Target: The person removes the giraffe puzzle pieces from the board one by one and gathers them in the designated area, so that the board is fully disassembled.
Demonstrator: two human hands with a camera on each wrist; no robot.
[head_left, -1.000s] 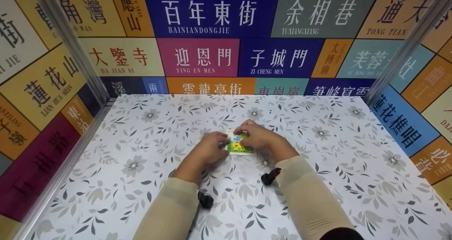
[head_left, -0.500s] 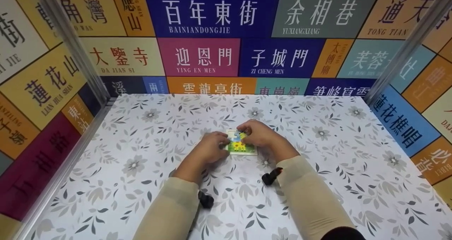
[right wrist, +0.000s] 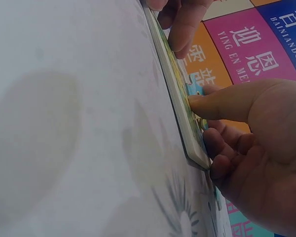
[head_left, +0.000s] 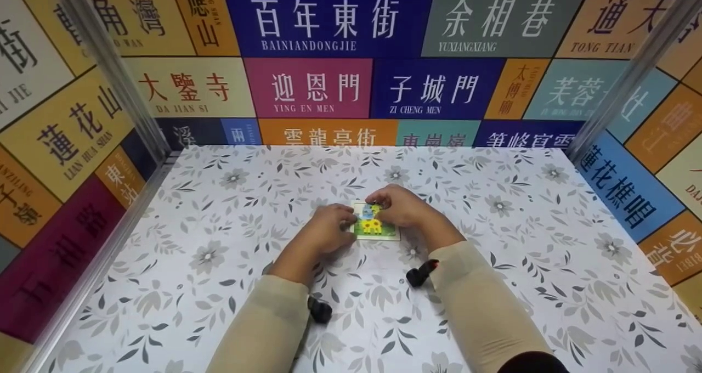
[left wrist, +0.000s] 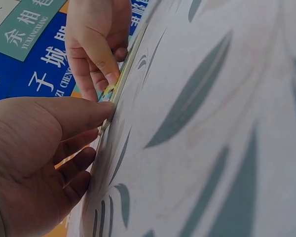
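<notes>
A small pale-framed jigsaw puzzle board (head_left: 378, 238) with a yellow giraffe picture on green lies flat on the table, between both hands. My left hand (head_left: 327, 229) holds its left edge, the thumb at the near side and the fingers curled at the far side. Above the upper right part of the picture, my right hand (head_left: 406, 208) pinches a puzzle piece (right wrist: 195, 89), bluish and tilted up off the board in the right wrist view. The right fingers hide the board's far right corner and much of the piece.
A white cloth with grey leaves and flowers covers the table (head_left: 236, 307). Upright panels with coloured name tiles (head_left: 323, 22) stand at the back and both sides, with clear strips at the corners. Small black devices (head_left: 421, 274) sit at both wrists.
Over the upper part of the puzzle board, the right hand's fingers have shifted slightly, and more of the picture shows between the hands. The left hand stays at the left edge.
</notes>
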